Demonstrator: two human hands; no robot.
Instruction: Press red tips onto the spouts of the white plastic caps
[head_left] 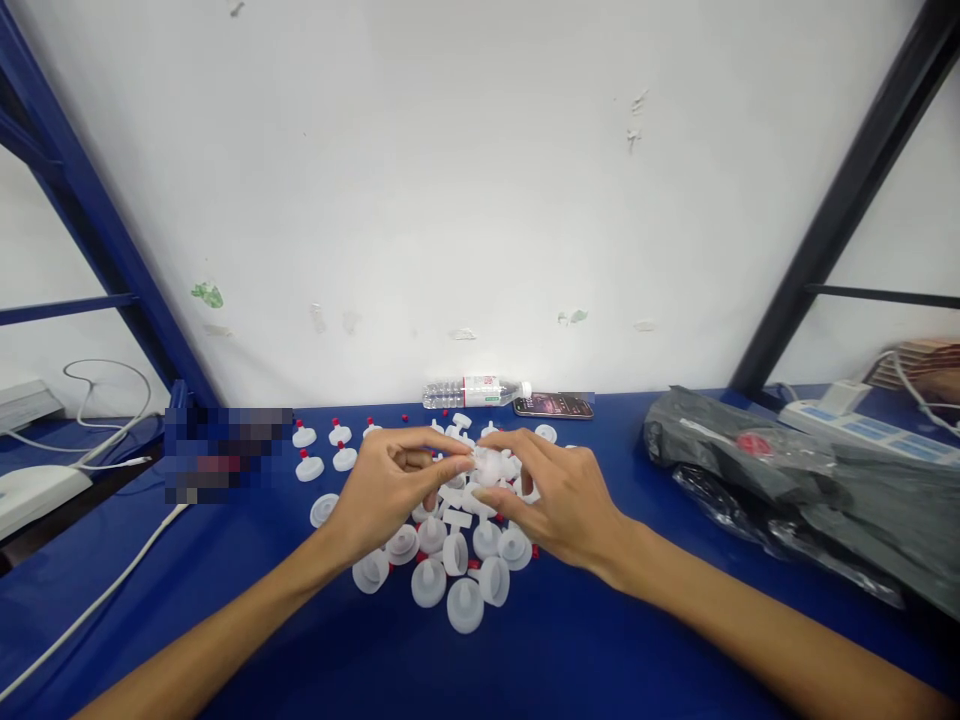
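A translucent white nozzle cap (490,466) is held up between both my hands, over a loose pile. My right hand (559,490) grips it from the right, with thumb and fingers curved around its side. From the left, my left hand (394,485) pinches at its edge with thumb and index finger; any small part between those fingertips is hidden. Below lie several more white nozzle caps (465,606), some upright, some tipped over, with small red tips among them. To the left stand several white caps with red tips (309,466), spaced apart in rows.
Against the wall lie a clear plastic bottle (480,391) on its side and a phone (555,405). A grey plastic bag (795,490) covers the right of the blue table (247,610). Power strips and a white cable (97,602) are at the sides, between blue rack posts.
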